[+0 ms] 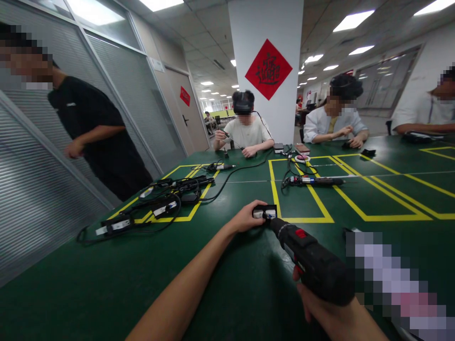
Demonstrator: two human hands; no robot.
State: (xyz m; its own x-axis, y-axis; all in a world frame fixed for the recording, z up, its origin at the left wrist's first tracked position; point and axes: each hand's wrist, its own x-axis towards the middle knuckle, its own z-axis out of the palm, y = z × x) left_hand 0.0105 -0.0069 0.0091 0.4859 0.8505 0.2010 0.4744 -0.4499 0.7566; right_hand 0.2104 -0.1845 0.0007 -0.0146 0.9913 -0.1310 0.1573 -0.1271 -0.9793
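Near the middle of the green table, my left hand (248, 216) grips the left side of a small black box (270, 208) that has whitish parts inside. My right hand (308, 294) is wrapped round the handle of a black power drill (313, 255) with red buttons. The drill points away from me and to the left, and its tip is at the front of the box. Whether the tip touches the parts inside is too small to tell.
Black adapters and cables (181, 192) lie on the green table (124, 279) at the left. A pen-shaped electric tool (316, 181) lies beyond the box. A blurred-out object (394, 279) is at the right. People sit at the far side; another stands at the left.
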